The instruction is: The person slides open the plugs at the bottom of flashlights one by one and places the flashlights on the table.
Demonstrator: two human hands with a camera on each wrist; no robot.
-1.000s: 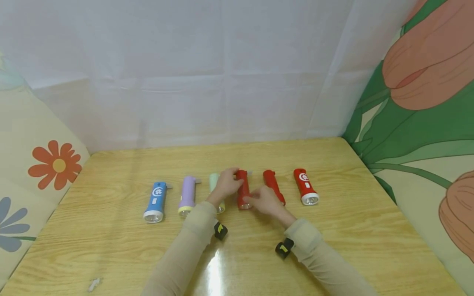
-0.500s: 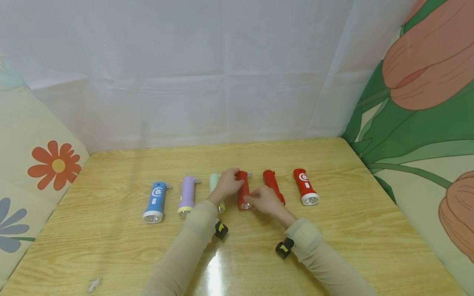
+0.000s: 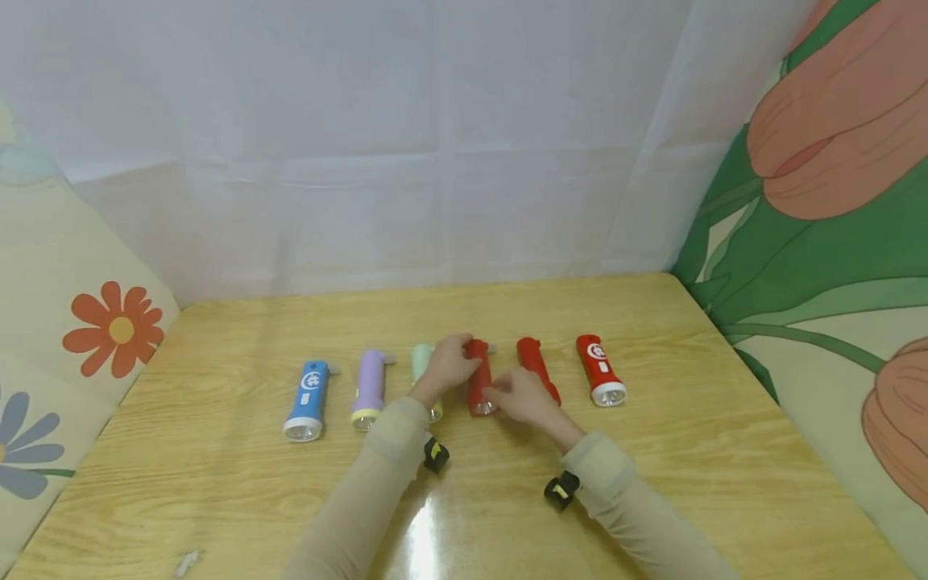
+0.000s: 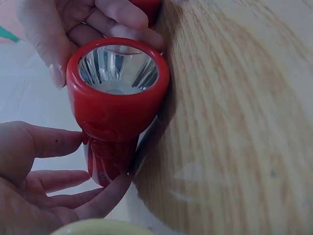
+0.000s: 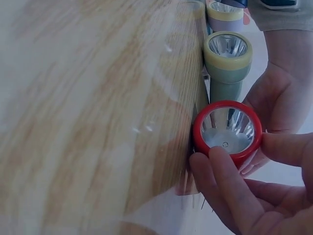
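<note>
An all-red flashlight (image 3: 479,380) lies on the wooden table between both hands, its lens end towards me. My left hand (image 3: 451,364) pinches its narrow handle end between thumb and fingers. At the lens end, my right hand (image 3: 528,396) holds the rim, thumb on one side and fingers on the other, as the right wrist view shows. Partly behind the left hand is a mint-green flashlight (image 5: 228,53) with a yellow rim. A second red flashlight (image 3: 533,357) lies just beyond the right hand, partly covered by it.
Left of the hands lie a purple flashlight (image 3: 370,377) and a blue flashlight (image 3: 310,391) in the same row. A red flashlight with a white rim (image 3: 598,366) ends the row on the right. White cloth (image 3: 362,217) hangs behind the table (image 3: 689,451).
The head view has shifted slightly, so everything sits a little lower in it. Both hands keep their hold on the red flashlight, with almost no movement.
</note>
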